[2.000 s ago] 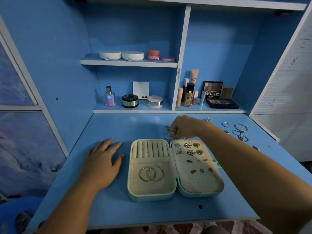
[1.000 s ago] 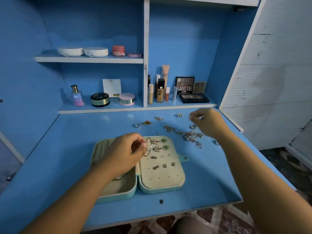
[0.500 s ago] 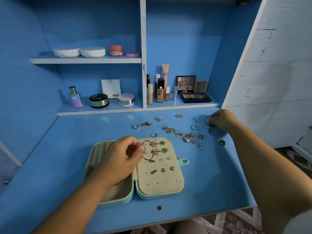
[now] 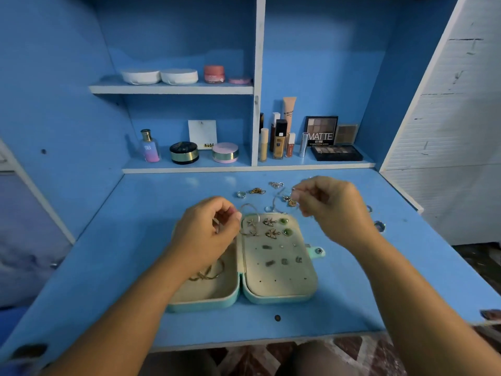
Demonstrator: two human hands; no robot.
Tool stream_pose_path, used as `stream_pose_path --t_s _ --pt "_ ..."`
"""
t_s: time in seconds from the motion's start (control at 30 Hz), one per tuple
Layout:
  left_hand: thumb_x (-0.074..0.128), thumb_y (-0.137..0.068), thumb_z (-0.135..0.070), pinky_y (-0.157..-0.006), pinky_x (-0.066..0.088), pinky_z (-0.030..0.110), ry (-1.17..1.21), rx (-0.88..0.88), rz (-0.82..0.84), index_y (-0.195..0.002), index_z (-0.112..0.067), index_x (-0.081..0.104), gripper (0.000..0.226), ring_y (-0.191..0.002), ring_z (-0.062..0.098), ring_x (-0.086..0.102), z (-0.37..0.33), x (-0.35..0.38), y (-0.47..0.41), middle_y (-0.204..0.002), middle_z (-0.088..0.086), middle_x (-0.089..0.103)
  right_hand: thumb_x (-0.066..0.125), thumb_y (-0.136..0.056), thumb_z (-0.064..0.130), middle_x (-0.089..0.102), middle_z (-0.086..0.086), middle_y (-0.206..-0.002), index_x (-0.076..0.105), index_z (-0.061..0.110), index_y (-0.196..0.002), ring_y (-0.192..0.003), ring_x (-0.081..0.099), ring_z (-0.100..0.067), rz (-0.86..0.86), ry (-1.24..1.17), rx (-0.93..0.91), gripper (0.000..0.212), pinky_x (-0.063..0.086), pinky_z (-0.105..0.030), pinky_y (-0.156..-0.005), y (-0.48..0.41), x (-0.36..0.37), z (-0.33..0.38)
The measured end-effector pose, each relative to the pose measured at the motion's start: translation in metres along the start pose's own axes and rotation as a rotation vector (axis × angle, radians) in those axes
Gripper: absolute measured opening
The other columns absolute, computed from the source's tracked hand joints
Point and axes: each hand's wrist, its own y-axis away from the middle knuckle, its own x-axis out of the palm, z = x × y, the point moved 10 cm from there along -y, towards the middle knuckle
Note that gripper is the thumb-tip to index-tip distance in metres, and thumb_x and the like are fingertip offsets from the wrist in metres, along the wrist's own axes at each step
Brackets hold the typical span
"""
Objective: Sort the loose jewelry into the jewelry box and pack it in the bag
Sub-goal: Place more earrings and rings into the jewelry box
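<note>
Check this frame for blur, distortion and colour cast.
Head view: wide-angle bending bows the cabinet walls; dim light, all tinted blue; the right hand is motion-smeared, so what it pinches is unclear; the thin hoop in the left hand and the jewelry box read sharper.

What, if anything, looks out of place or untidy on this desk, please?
Mainly the loose jewelry strewn over the desk behind the open jewelry box, with one ring stray far right. The left hand pinches a hoop; the right hand pinches a thin chain.
</note>
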Motion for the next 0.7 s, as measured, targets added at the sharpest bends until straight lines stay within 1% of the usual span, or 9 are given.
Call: stream_pose_path --t_s 0.1,0.17,0.27,0.37,0.43,0.5,0.57,0.63,0.7 --pt "0.067 -0.087 -0.019 -0.059 0.04 0.011 -0.112 0.04 0.067 -0.072 -0.02 0.061 0.016 -0.066 0.003 0.055 0.004 -0.022 0.009 -0.065 -0.012 0.058 0.07 -0.085 0.025 0.063 -0.001 -0.061 0.067 0.03 -0.076 -0.056 0.056 -0.012 0.069 -0.064 0.01 0.01 0.047 -0.024 -0.053 0.03 0.038 0.007" --pt "0.068 -0.085 -0.019 -0.06 0.041 0.014 -0.208 0.023 0.135 -0.07 -0.022 0.061 0.017 -0.069 0.006 0.056 0.014 -0.033 0.02 -0.066 -0.011 0.058 0.07 -0.085 0.027 0.058 0.003 -0.057 0.066 0.031 -0.074 -0.053 0.051 -0.006 0.078 -0.032 0.007 0.011 0.045 -0.023 -0.054 0.042 0.056 0.006" --pt "0.069 -0.084 -0.027 -0.061 0.044 0.02 -0.318 -0.033 0.239 -0.069 -0.026 0.063 0.016 -0.071 0.005 0.056 0.03 -0.037 0.037 -0.068 -0.012 0.057 0.07 -0.084 0.028 0.054 0.011 -0.055 0.064 0.036 -0.072 -0.054 0.048 -0.002 0.073 0.02 0.002 0.015 0.04 -0.013 -0.051 0.052 0.073 0.007" --pt "0.068 -0.085 -0.031 -0.059 0.039 0.016 -0.421 -0.04 0.259 -0.07 -0.026 0.067 0.015 -0.066 0.006 0.055 0.034 -0.033 0.045 -0.069 -0.011 0.054 0.069 -0.085 0.028 0.056 0.011 -0.057 0.063 0.04 -0.07 -0.057 0.049 0.0 0.076 0.06 -0.005 0.02 0.04 -0.012 -0.052 0.058 0.084 0.009" --pt "0.068 -0.084 -0.034 -0.057 0.034 0.015 -0.485 -0.044 0.256 -0.071 -0.026 0.069 0.015 -0.063 0.006 0.051 0.036 -0.03 0.047 -0.068 -0.011 0.05 0.068 -0.085 0.03 0.059 0.01 -0.06 0.067 0.038 -0.073 -0.058 0.049 -0.001 0.07 0.079 0.006 0.015 0.04 -0.014 -0.052 0.059 0.087 0.009" --pt "0.069 -0.083 -0.035 -0.058 0.036 0.017 -0.501 -0.051 0.231 -0.072 -0.026 0.069 0.015 -0.063 0.005 0.051 0.04 -0.03 0.048 -0.068 -0.012 0.049 0.067 -0.086 0.03 0.061 0.009 -0.064 0.069 0.034 -0.077 -0.059 0.051 -0.001 0.072 0.104 0.022 0.01 0.042 -0.016 -0.053 0.059 0.091 0.008" --pt "0.065 -0.084 -0.041 -0.062 0.042 0.022 -0.435 -0.018 0.147 -0.075 -0.027 0.07 0.017 -0.067 0.002 0.053 0.041 -0.038 0.047 -0.071 -0.013 0.052 0.067 -0.086 0.029 0.063 0.009 -0.068 0.069 0.033 -0.077 -0.063 0.054 -0.004 0.076 0.126 0.016 0.01 0.044 -0.018 -0.055 0.059 0.094 0.009" --pt "0.053 -0.087 -0.047 -0.071 0.047 0.028 -0.357 -0.013 0.039 -0.089 -0.027 0.07 0.026 -0.081 0.004 0.057 0.047 -0.053 0.044 -0.084 -0.013 0.057 0.066 -0.087 0.029 0.064 0.009 -0.07 0.07 0.03 -0.078 -0.063 0.055 -0.007 0.078 0.13 0.007 0.009 0.048 -0.023 -0.059 0.059 0.097 0.01" --pt "0.05 -0.094 -0.042 -0.084 0.049 0.035 -0.35 -0.074 -0.029 -0.11 -0.023 0.067 0.03 -0.099 0.013 0.059 0.066 -0.068 0.042 -0.104 -0.008 0.06 0.066 -0.087 0.029 0.063 0.01 -0.071 0.072 0.027 -0.082 -0.063 0.053 -0.006 0.08 0.115 0.001 0.008 0.049 -0.029 -0.062 0.057 0.101 0.012"
